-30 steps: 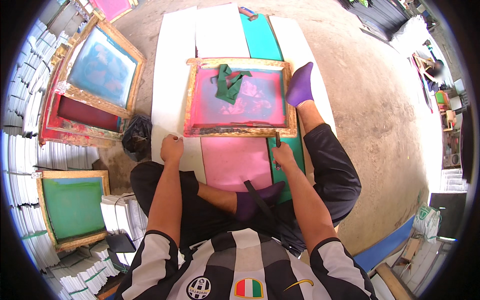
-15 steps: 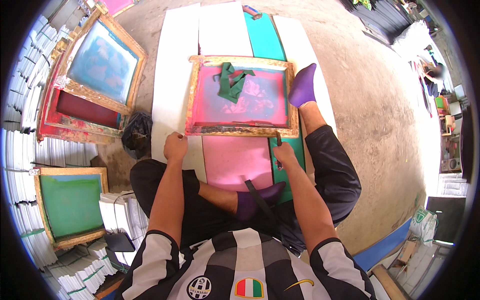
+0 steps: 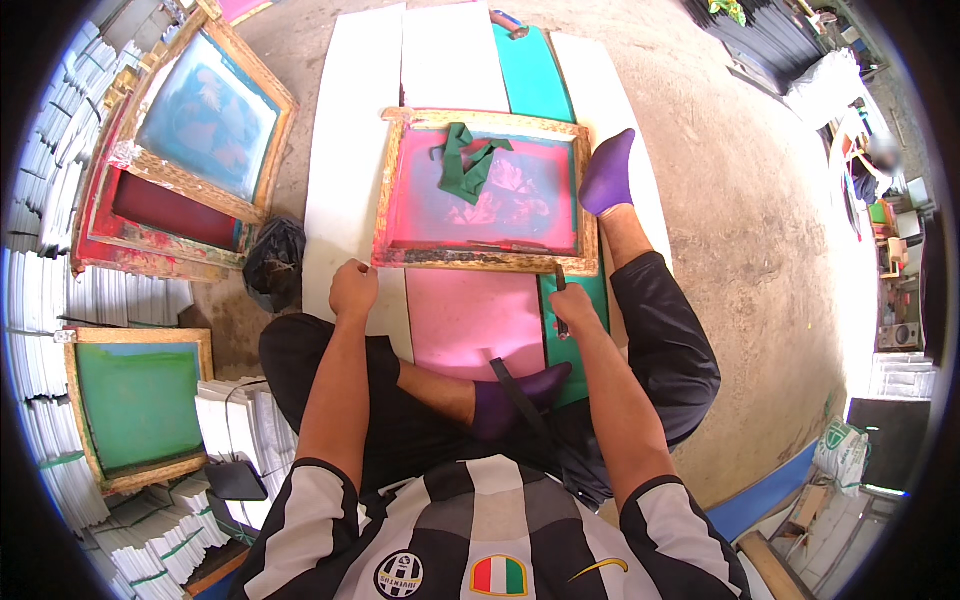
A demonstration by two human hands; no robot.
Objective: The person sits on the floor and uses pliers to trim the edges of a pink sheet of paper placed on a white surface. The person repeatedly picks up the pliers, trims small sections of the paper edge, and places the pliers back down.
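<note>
A wooden-framed printing screen (image 3: 480, 262) lies flat in front of me, its mesh stained pink and bluish. Crumpled green cloth strips (image 3: 463, 180) rest on its mesh. Inside the near rim lies a thin dark stick (image 3: 510, 247). My right hand (image 3: 572, 306) is closed around a narrow dark tool (image 3: 561, 275) held upright by the screen's near right corner; its exact kind is unclear. My left hand (image 3: 353, 290) is closed beside the near left corner, fingers pinched together. Whatever it may hold is hidden.
White, pink and teal boards (image 3: 470, 310) form the surface under the screen. My purple-socked foot (image 3: 608, 178) is right of it. More framed screens (image 3: 265, 150) lean at left, near a black bag (image 3: 273, 265) and white stacks (image 3: 240, 415). A hammer-like tool (image 3: 512, 27) lies at the far end.
My hands and the screen keep nearly the same places. The view has shifted very slightly. At the far right edge, a distant person has moved a little.
</note>
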